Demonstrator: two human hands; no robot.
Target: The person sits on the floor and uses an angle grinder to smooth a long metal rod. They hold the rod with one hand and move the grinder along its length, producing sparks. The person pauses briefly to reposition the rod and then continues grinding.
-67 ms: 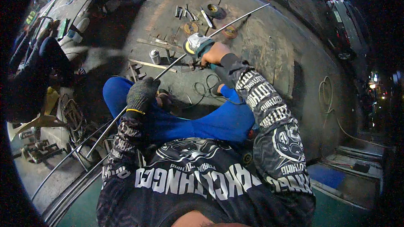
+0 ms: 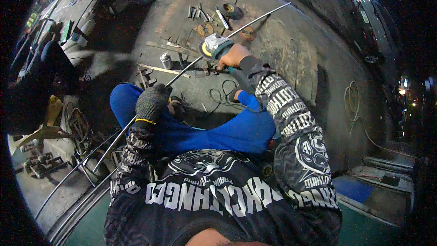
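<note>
A long thin metal rod (image 2: pixel 184 70) slants from beside my left forearm up to the far right. Wrapped round it is my left hand (image 2: pixel 152 104), in a dark grey knit glove with a yellow cuff edge. My bare right hand (image 2: pixel 236 58) grips an angle grinder (image 2: pixel 218 43) with a silver head and teal body. Its yellowish disc (image 2: pixel 205 49) lies against or just over the rod; I cannot tell whether they touch. The rod passes behind the grinder and shows again beyond it.
A spray can (image 2: pixel 166 60) stands by wood strips (image 2: pixel 165 70) and metal pieces. Farther off lie grinding discs (image 2: pixel 205 29), short metal pieces (image 2: pixel 199 12) and a tape roll (image 2: pixel 231 10). The grinder's cord (image 2: pixel 220 95) loops near my foot. Another person's legs (image 2: pixel 55 59) show at left.
The angle grinder has shifted very slightly up and to the right along the rod with my right hand. My left hand keeps its hold. The whole view has drifted a little.
</note>
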